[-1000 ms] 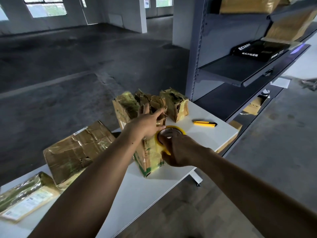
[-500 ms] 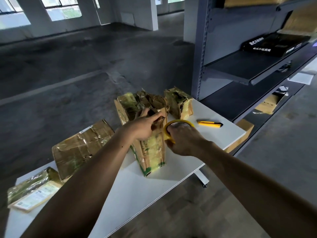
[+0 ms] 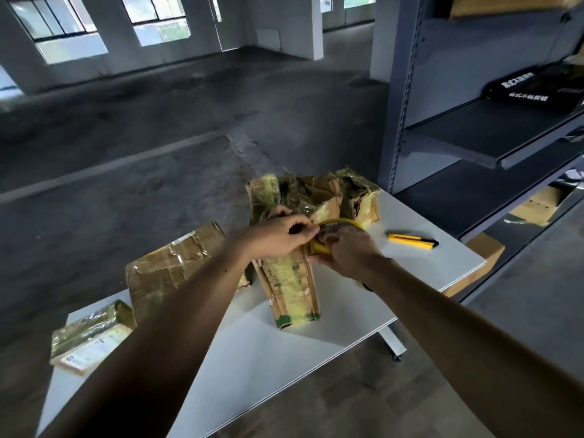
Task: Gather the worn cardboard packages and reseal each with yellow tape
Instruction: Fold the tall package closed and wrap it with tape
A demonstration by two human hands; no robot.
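Upright worn package point(image 3: 292, 289), standing near the middle of the white desk point(image 3: 420, 273), its torn top flaps open and its sides already streaked with yellow tape. Roll of yellow tape point(image 3: 331, 230), held against the package's upper right edge. Right hand point(image 3: 347, 251): grip closed around the roll. Left hand point(image 3: 278, 233): fingers pinched together at the roll's near rim, apparently on the free tape end, though the end itself is too small to make out.

Step in hand, as judged: starting a fresh strip on this package, the end being picked loose or pressed down at the top edge. The next move calls for the left hand to anchor the end on the cardboard while the right draws the roll away over the flaps, closing them under tension.

Surroundings: a small taped package point(image 3: 360, 200) just behind; a crumpled flat package point(image 3: 173, 273) and a labelled one point(image 3: 90, 339) to the left; a yellow utility knife point(image 3: 412, 241) lying apart on the right, ready for cutting the strip; grey shelving point(image 3: 474, 147) beyond.
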